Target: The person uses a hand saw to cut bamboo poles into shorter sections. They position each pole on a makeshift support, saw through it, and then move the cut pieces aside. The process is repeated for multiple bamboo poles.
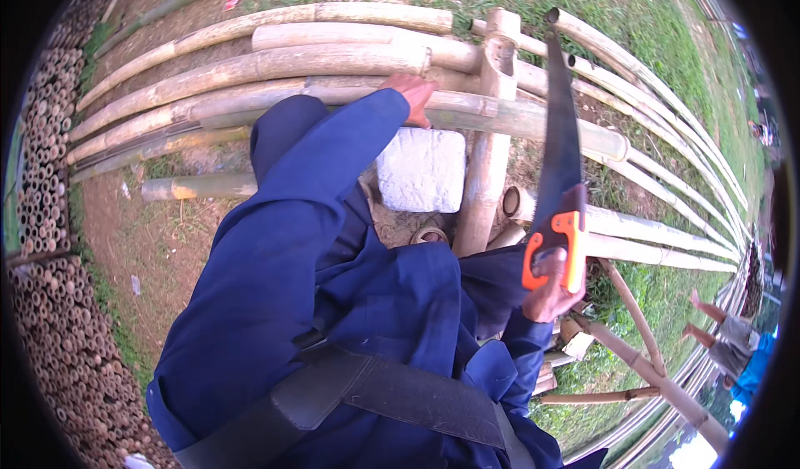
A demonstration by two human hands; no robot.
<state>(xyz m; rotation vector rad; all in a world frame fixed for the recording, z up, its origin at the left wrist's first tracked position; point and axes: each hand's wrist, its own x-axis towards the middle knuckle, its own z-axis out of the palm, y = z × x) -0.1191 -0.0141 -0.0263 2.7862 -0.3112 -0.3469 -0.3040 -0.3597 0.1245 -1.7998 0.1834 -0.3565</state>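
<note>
The fingers of my right hand (547, 295) are closed around the orange handle of one saw (562, 127), whose dark blade stands nearly upright and crosses in front of one bamboo pole (521, 117); I cannot tell whether blade and pole touch. My left hand (408, 97) is on that same pole, its fingers grasping it from above, left of the blade. The pole lies crosswise before me, over one pale bamboo post (490, 160), and its cut end comes just right of the blade. The post has one notch visible near its far end. Beside the post, on its left, sits one whitish block (422, 170), below my left hand. Further bamboo lengths (333, 58) lie beyond, running left and right, overlapping too much for a sure count. Nearer, two pale poles (658, 227) reach off to the right behind the saw handle. At the far left I count two stacks (50, 156) of cut bamboo, round ends facing me, one above the other in my view. One other person (740, 344), in a blue top, is well apart at the right edge.
</note>
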